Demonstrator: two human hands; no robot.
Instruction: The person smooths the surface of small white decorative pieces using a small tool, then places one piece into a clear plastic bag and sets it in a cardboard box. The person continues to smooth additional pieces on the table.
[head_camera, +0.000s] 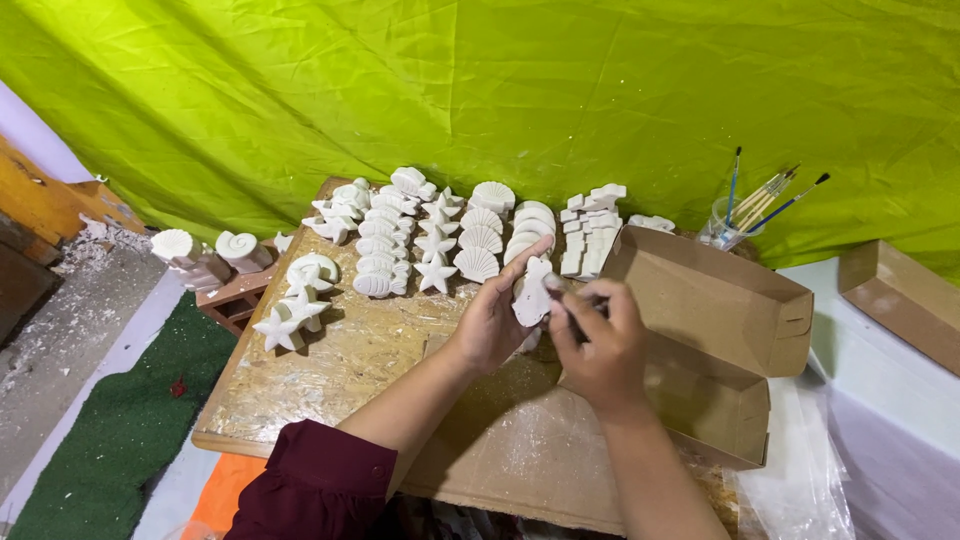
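- Leftmost, white plaster spiral shells (215, 252) stand on a small wooden crate beside the counter (330, 370).
- Next, rows of white plaster starfish (436, 245) and scallop shells (479, 240) lie across the counter's far side.
- At centre, the left hand (495, 315) is partly curled, its thumb and fingers gripping a white plaster figure (531, 293) held upright above the counter.
- Just beside it, the right hand (600, 345) is closed around a thin tool (562, 297) whose tip touches the figure.
- Further right, an open cardboard box (720, 340) sits near a jar of paintbrushes (750, 205).
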